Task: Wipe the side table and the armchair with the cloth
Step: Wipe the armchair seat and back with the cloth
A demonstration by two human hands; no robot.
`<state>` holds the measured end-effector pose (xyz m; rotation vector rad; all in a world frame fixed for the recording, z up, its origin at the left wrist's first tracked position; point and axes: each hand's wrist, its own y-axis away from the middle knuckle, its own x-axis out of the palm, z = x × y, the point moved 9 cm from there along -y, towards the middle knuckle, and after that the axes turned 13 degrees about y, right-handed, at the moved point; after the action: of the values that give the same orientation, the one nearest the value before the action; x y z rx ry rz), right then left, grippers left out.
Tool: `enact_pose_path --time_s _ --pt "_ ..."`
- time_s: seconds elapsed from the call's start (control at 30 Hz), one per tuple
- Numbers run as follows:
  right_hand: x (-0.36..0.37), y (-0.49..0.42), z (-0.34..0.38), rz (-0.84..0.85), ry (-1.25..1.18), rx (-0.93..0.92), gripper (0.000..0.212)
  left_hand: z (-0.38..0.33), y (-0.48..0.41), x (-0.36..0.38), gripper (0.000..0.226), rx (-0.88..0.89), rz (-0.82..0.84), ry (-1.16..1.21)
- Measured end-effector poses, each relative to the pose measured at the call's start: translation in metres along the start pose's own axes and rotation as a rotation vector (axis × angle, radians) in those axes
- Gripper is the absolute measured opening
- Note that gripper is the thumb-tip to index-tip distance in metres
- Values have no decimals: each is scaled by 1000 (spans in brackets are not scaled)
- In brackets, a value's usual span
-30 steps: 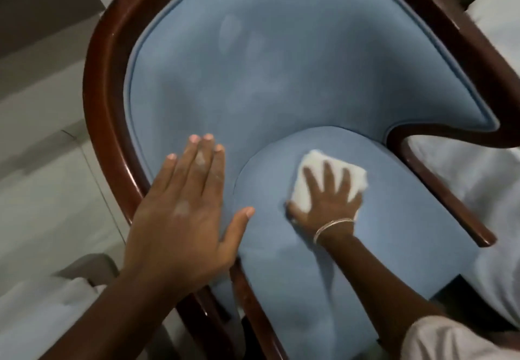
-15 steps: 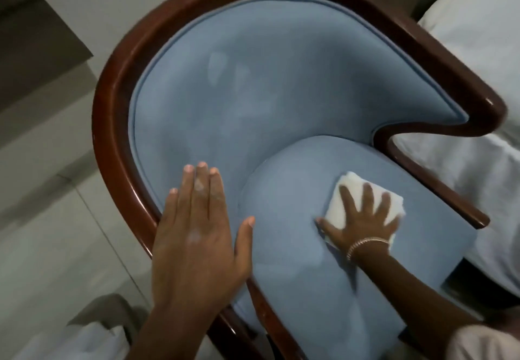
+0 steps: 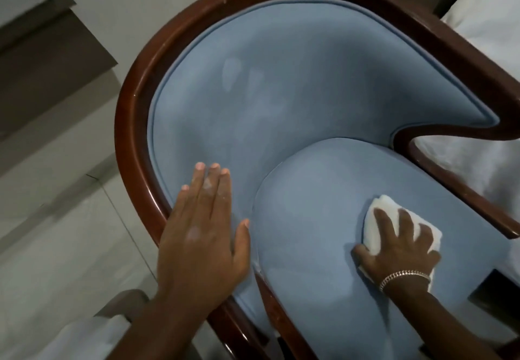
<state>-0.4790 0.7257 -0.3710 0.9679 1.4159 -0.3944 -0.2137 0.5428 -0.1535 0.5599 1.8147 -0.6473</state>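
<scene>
The armchair [image 3: 281, 92] fills the view: blue upholstery inside a curved dark wooden frame [image 3: 132, 123]. My right hand [image 3: 399, 244] lies flat, fingers spread, on a folded white cloth [image 3: 380, 218], pressing it onto the right part of the blue seat cushion [image 3: 309, 218]. A metal bracelet circles that wrist. My left hand [image 3: 199, 230] rests flat and open on the chair's left inner side, by the wooden rim, holding nothing. The side table is not in view.
White bedding [image 3: 478, 162] lies close along the chair's right side. Pale tiled floor [image 3: 56, 233] spreads to the left, with a brown step or ledge [image 3: 47, 49] at the upper left. A grey-brown object with white fabric [image 3: 98, 328] sits at the lower left.
My right hand has slid the cloth rightward across the seat cushion, from its middle to its right part. My left hand stays pressed on the chair's left side.
</scene>
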Motion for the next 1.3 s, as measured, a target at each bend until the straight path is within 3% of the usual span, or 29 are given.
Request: enact_pose_path --time_s 0.07,0.17,0.3,0.37,0.4,0.43,0.47,0.5,0.53,0.57,0.67,0.73,0.77,0.87,1.0,1.07,1.13,1.2,1.3 --pt "-8 10 22 20 15 -104 93 14 -16 -9 69 13 -9 -18" --pt "-29 30 78 33 -174 -273 97 37 -51 -23 74 33 25 -45" --pt "-85 22 165 124 -956 -250 81 66 -121 -35 80 161 153 -61" --pt "-110 27 211 293 -1305 -351 62 81 -142 -37 81 215 230 -114" --pt "-113 37 237 382 -1339 -483 51 85 -150 -39 81 260 254 -144" --pt "-130 56 259 422 -1349 -635 22 87 -157 -40 82 309 275 -176" --pt "-131 64 272 465 -1330 -704 72 89 -165 -41 82 351 293 -199" --pt "-125 74 279 494 -1291 -737 72 91 -177 -43 81 398 306 -208" --pt "-114 63 281 395 -1247 -658 85 93 -190 -45 79 459 309 -210" --pt "-108 58 277 349 -1239 -599 85 92 -203 -47 78 515 313 -207" --pt "-81 65 264 479 -1308 -422 59 85 -232 -49 79 590 311 -108" --pt "-91 54 263 401 -1308 -324 61 83 -248 -49 80 562 280 5" --pt "-109 47 266 295 -1286 -292 69 82 -253 -50 79 553 264 65" --pt "-183 31 299 -118 -1105 -416 93 82 -258 -54 68 571 211 190" --pt "-237 -15 320 -504 -1049 -260 74 87 -258 -54 64 579 198 211" --pt "-217 -49 297 -489 -1119 -89 65 86 -259 -52 65 584 204 188" --pt "-174 -65 286 -287 -1301 99 54 84 -259 -51 67 591 207 160" --pt "-155 -48 296 -210 -1368 85 57 84 -259 -51 68 595 208 143" --pt "-188 -18 310 -410 -1219 -113 73 84 -258 -50 68 595 201 161"
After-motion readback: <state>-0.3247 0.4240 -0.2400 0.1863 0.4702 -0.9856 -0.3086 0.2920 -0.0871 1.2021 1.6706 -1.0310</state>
